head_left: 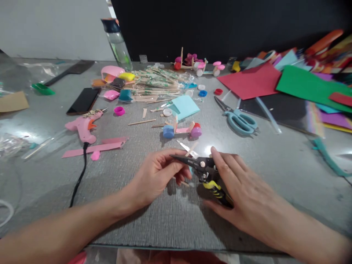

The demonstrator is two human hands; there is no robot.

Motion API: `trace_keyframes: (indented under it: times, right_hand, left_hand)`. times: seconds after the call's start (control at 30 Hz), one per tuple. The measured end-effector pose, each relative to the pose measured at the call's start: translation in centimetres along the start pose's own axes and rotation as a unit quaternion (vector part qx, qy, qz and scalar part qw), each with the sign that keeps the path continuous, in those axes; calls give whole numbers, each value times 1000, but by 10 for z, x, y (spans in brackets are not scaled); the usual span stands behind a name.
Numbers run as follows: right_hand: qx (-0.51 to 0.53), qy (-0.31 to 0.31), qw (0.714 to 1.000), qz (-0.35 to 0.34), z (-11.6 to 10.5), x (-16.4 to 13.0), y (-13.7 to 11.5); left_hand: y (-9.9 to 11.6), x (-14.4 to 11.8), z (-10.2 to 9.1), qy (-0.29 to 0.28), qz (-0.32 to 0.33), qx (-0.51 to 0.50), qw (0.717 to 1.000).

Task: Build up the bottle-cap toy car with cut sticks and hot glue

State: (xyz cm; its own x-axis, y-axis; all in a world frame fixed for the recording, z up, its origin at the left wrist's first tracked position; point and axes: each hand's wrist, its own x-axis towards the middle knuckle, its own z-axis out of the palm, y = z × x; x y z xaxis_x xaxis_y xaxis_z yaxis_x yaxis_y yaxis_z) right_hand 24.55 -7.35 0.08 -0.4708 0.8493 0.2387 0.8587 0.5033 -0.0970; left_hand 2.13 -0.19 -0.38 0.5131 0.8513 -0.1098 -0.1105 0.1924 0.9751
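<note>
My right hand (242, 183) is wrapped round the black-and-yellow handles of a pair of snips (202, 165). Their blades are parted and point left. A thin wooden stick (191, 148) lies between the blades, its lower end running behind the fingers of my left hand (162, 168). Those fingers are pinched together at the upper blade's tip. Another thin piece of wood (181, 182) shows under my left hand; whether it is held I cannot tell. Just beyond stands a small craft car (182, 131) with blue, purple and red bottle-cap wheels and a pink strip.
A pink glue gun (84, 125) with a black cord lies left, near a phone (83, 101). Blue scissors (239, 120) lie right, below red paper (251, 81) and green paper (308, 86). Wrapped wooden sticks (158, 82) and a water bottle (118, 46) are at the back.
</note>
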Motion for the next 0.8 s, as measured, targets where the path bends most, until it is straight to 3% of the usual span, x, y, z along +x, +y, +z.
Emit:
trace_keyframes:
  times: [0.3,0.5,0.8]
  right_hand:
    - [41,1,999,17,-8,-4,7]
    - [131,-55,989,38,-30,-2,10]
    - [197,-107,971,79,-37,-6,18]
  left_hand:
    - [0,-1,0,-30,2,-10,999]
    - [8,-2,3,-54,2,12,998]
    - [13,-3,-1,-105,-53,-30,993]
